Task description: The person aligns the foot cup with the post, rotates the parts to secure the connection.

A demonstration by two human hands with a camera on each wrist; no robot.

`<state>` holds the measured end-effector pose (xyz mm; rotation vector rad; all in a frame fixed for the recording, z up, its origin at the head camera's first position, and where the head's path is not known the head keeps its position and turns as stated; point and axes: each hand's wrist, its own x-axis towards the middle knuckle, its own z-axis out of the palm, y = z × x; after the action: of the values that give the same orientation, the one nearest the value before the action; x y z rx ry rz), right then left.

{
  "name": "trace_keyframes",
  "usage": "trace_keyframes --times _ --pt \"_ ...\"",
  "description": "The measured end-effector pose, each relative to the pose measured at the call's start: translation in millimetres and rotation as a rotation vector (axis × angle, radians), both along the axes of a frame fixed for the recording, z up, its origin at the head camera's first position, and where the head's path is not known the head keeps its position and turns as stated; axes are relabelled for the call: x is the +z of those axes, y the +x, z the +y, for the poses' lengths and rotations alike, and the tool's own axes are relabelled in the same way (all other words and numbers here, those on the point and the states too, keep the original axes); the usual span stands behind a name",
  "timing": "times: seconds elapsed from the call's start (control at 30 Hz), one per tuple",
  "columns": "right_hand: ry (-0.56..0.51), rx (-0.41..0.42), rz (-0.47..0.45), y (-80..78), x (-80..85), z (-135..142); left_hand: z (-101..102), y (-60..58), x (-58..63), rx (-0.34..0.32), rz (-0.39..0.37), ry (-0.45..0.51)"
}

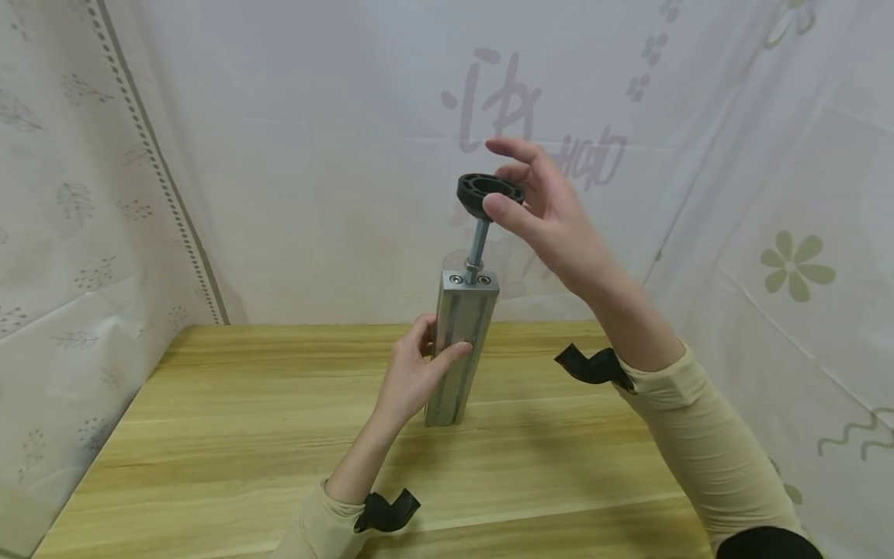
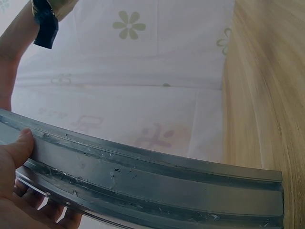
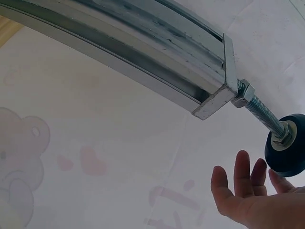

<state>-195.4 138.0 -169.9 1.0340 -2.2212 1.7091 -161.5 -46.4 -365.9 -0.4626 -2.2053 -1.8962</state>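
An aluminium profile [image 1: 462,318] stands upright and slightly tilted, its lower end at the table. My left hand [image 1: 410,373] grips it at mid-length, thumb across the front face and fingers round the far side. From the end plate [image 3: 215,102] on top rises a threaded rod [image 1: 478,244] with a hex nut [image 3: 244,93] at its base. A round black levelling foot [image 3: 285,155] caps the rod. My right hand [image 1: 555,221] is beside this foot, fingers spread and loosely bent. In the head view the thumb overlaps the rim; whether it presses there is unclear.
Underneath is a wood-grain table [image 1: 230,435]. Pale printed curtains [image 1: 314,155] hang behind and at both sides. Black straps stick out at the left cuff [image 1: 387,512] and right cuff [image 1: 590,366].
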Motion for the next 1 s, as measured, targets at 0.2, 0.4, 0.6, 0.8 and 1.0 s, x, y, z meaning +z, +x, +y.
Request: trace_keyframes --times 0.2,0.4,0.6,0.8,1.0 --pt "-0.036 0.081 -0.003 -3.4 -2.4 3 -1 1.1 1.4 -0.001 0.01 0.004" --pt "-0.157 0.234 -0.137 -7.0 -3.9 4 -1 0.3 -0.8 -0.008 -0.002 0.013" --pt "-0.151 0.233 -0.109 -4.2 -2.8 3 0 0.2 -0.7 -0.009 -0.01 0.021" --pt "-0.047 0.095 -0.028 1.1 -0.3 1 0 0.7 0.6 -0.008 0.002 0.012" --pt "0.006 0.032 -0.001 4.8 -0.4 -3 -1 0.8 -0.1 -0.001 -0.005 0.009"
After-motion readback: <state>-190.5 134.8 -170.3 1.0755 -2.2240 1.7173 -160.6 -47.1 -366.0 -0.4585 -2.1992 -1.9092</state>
